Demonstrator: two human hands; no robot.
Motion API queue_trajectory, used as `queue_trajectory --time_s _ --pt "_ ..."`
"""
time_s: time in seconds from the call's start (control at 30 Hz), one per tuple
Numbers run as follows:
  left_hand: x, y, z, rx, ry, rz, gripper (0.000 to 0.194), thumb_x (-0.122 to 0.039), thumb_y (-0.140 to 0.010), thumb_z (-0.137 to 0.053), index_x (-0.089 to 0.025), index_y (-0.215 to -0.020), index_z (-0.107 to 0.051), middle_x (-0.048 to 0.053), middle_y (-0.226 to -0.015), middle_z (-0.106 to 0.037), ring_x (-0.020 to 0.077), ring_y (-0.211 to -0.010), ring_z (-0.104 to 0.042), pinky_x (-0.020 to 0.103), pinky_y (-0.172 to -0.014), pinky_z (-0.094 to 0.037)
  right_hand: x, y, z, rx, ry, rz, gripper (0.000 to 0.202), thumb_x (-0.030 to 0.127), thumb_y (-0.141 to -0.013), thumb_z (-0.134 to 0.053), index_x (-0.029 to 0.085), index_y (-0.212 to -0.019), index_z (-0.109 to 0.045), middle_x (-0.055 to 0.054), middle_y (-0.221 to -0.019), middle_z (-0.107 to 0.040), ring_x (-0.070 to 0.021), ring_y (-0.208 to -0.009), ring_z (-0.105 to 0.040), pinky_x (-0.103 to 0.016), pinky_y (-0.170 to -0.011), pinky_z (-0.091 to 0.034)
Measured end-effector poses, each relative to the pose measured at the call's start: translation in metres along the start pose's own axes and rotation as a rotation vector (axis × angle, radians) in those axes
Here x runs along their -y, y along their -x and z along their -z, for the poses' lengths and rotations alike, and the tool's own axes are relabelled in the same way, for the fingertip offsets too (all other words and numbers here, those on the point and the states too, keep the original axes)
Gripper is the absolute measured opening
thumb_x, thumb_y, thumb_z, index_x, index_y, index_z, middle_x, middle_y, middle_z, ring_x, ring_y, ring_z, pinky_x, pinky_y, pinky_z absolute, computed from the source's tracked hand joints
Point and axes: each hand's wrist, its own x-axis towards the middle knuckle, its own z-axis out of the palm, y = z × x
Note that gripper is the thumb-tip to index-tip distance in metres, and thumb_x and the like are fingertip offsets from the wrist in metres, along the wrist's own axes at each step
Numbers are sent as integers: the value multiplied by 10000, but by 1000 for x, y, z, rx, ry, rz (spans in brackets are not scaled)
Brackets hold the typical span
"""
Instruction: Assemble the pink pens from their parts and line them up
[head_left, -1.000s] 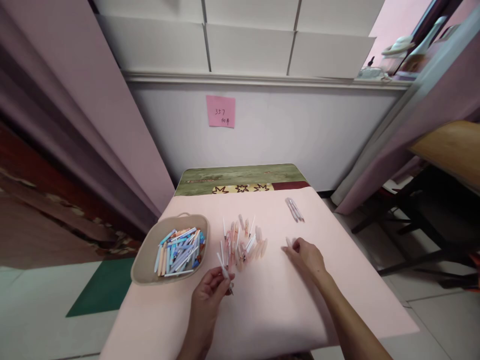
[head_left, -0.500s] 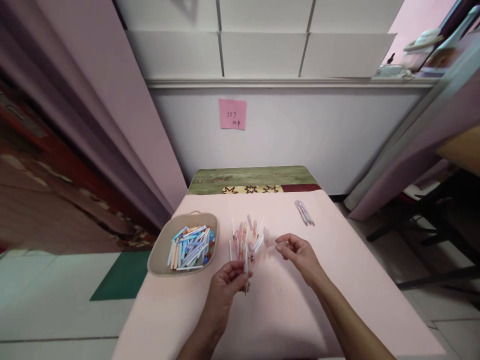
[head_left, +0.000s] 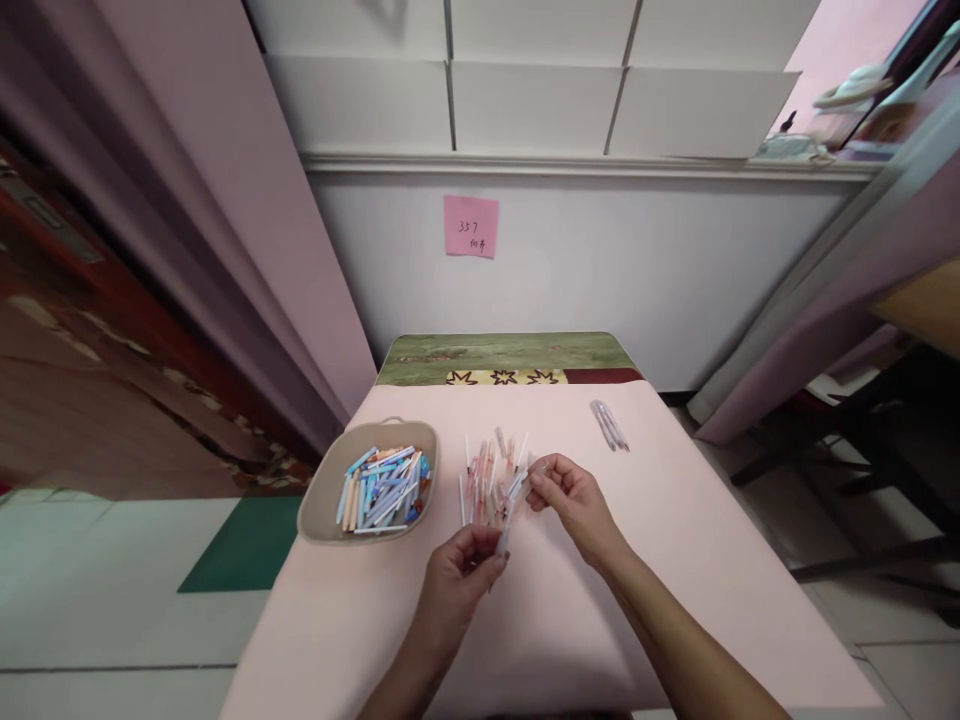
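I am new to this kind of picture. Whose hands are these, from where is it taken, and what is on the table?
No machine here: these are a person's two bare hands, and every picture comes from one camera worn on the head. The left hand holds a slim pen-like piece; the right hand pinches a small translucent piece, too blurred to identify. On the pink-covered table are loose pen parts, a beige basket of mostly blue and white sticks, and, farther right, several pens.

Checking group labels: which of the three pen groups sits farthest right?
The small pale group, beyond the right hand; the scattered pile and the basketful both lie left of it.
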Motion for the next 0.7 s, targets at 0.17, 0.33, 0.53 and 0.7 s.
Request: queue_trajectory --time_s 0.17,0.33,0.53,0.7 --pt "3 -1 0 16 -1 6 293 -320 -588 -801 -156 -801 -685 15 -693 -647 117 -619 -547 214 -558 -383 1 0 -1 -14 -7 1 267 422 -785 -699 182 -841 -595 9 -688 -608 -112 -611 -575 -245 -601 -472" --pt "0 2 -1 -6 -6 18 275 -302 -584 -804 -156 -787 -691 16 -678 -647 123 -610 -550 216 -555 -382 4 1 -2 0 10 -9 279 431 -775 -705 182 -846 -600 13 -679 -596 -110 -596 -565 -244 -589 -462" --pt "1 3 0 26 -35 -10 228 -277 -613 -791 -160 -790 -710 19 -677 -651 116 -601 -526 213 -550 -381 3 2 -4 19 54 -9 297 451 -756 -710 183 -841 -613 14 -682 -576 -102 -561 -528 -237 -546 -429" --pt "-6 6 -3 41 55 38 248 -287 -625 -790 -154 -814 -700 36 -679 -673 115 -586 -540 223 -563 -393 4 6 -9 74 69 -44 291 429 -741 -727 179 -857 -631 9 -695 -586 -101 -568 -532 -231 -540 -420"
